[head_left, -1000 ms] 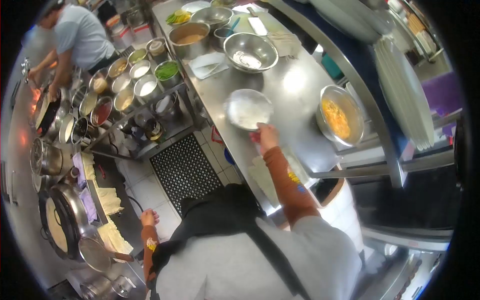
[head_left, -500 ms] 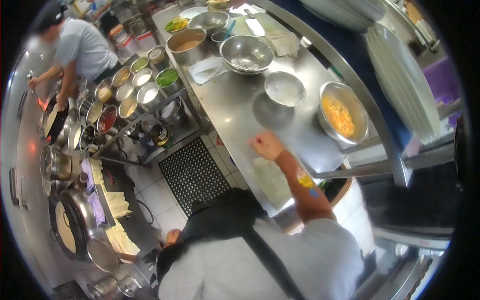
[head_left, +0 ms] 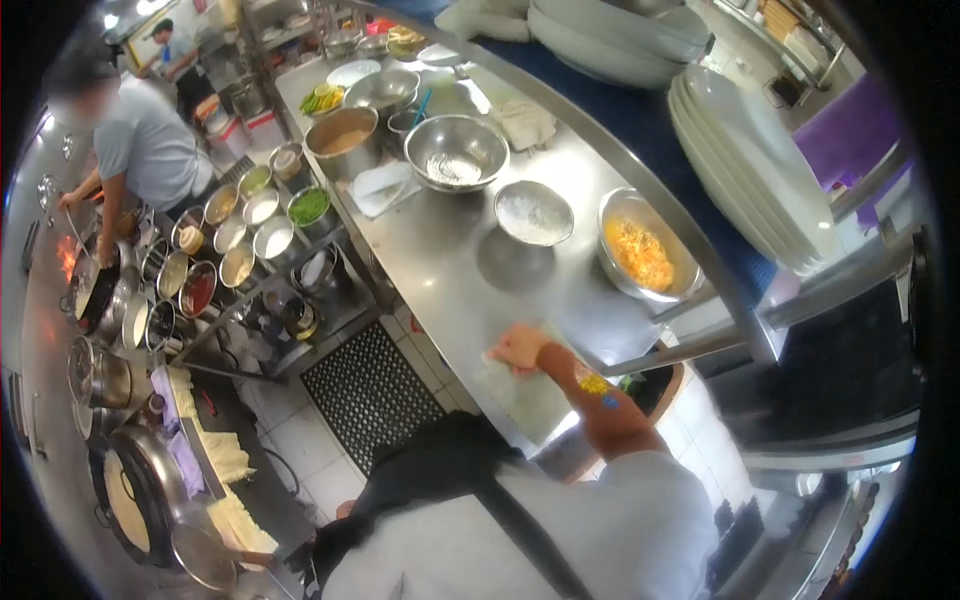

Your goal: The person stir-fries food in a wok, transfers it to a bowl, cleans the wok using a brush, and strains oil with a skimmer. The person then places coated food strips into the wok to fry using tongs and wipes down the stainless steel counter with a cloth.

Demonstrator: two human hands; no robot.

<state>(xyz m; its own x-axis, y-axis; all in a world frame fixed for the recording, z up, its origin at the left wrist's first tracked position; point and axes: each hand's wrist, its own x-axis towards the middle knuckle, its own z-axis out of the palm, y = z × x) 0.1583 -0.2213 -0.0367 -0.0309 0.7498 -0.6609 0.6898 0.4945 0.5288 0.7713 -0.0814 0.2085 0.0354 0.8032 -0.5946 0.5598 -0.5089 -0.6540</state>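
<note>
My right hand (head_left: 521,348) is down at the far edge of a pale, damp-looking cloth (head_left: 522,402) that lies flat near the front edge of the steel table. Its fingers are bent and closed on the cloth's upper corner. Only a sliver of my left hand (head_left: 345,509) shows, low beside my black apron; its fingers are hidden. Beyond my right hand stands a small metal bowl (head_left: 534,213) with white powder. To its right is a larger bowl (head_left: 652,250) holding an orange shredded food.
A steel bowl (head_left: 456,153) and a pot of brown sauce (head_left: 343,142) stand farther along the table. A shelf with stacked white plates (head_left: 750,170) overhangs the right. At left, a co-worker (head_left: 150,135) handles a pan beside flames. A black mat (head_left: 370,385) covers the floor.
My right hand has come down and back toward me, from above the table onto the cloth. The view has shifted slightly, and my left hand now shows less.
</note>
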